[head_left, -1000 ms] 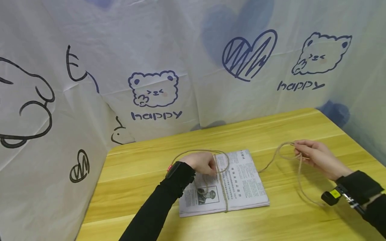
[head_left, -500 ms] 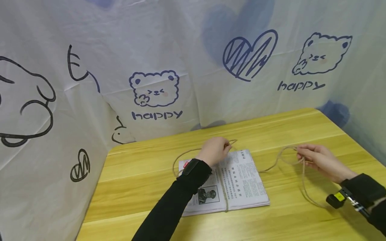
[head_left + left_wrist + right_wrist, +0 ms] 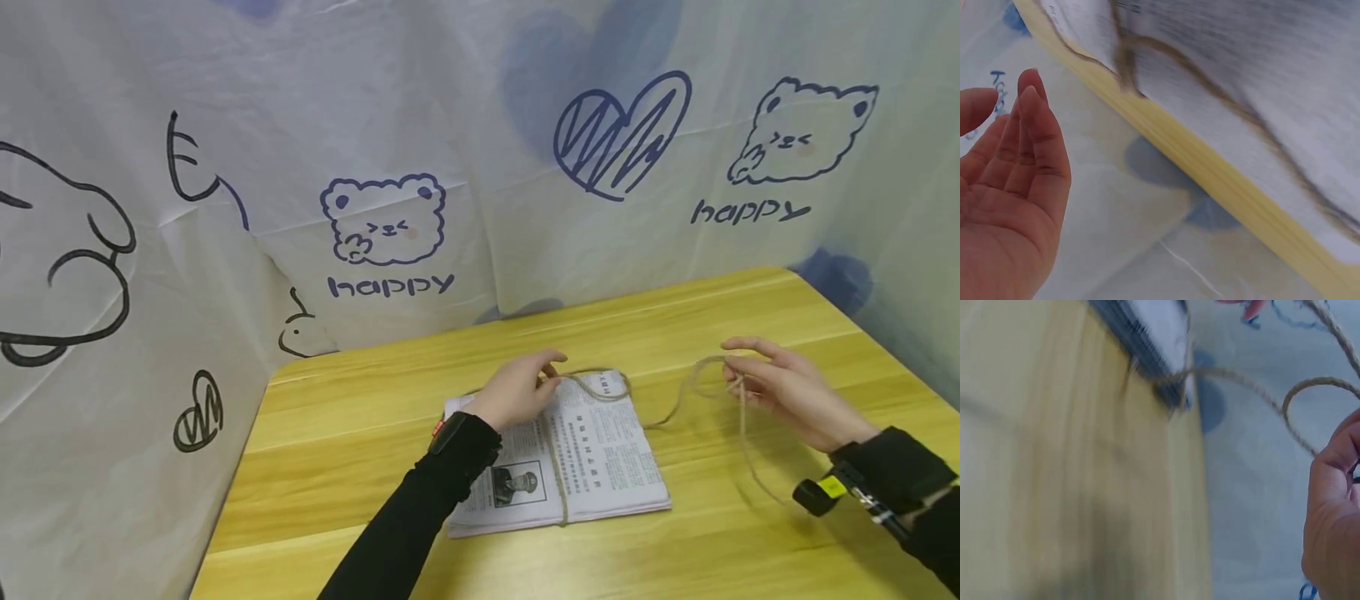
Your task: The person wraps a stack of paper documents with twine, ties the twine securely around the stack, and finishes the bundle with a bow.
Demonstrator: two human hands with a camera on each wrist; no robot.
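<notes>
A stack of newspapers point(image 3: 618, 475) lies on the table with twine point(image 3: 557, 471) running across its top. Above its far edge is my left hand point(image 3: 521, 387), thumb and fingers apart with nothing between them, as the left wrist view shows of the same hand point(image 3: 1019, 181). A loose end of twine curls over the stack's far right corner, beside those fingers. Off to the right, my right hand point(image 3: 787, 396) pinches another length of twine point(image 3: 1235, 376), looped at the fingers, with a tail hanging down. That length reaches the stack's right side.
The yellow wood-grain table point(image 3: 360, 467) extends around the stack. White cloth point(image 3: 480, 242) with drawn bears and hearts hangs behind it and at the left. A black strap with a small device sits on each wrist.
My left hand rose from the middle of the stack to its far edge with the twine end, then released it onto the far right corner. My right hand shifted only slightly, keeping its twine.
</notes>
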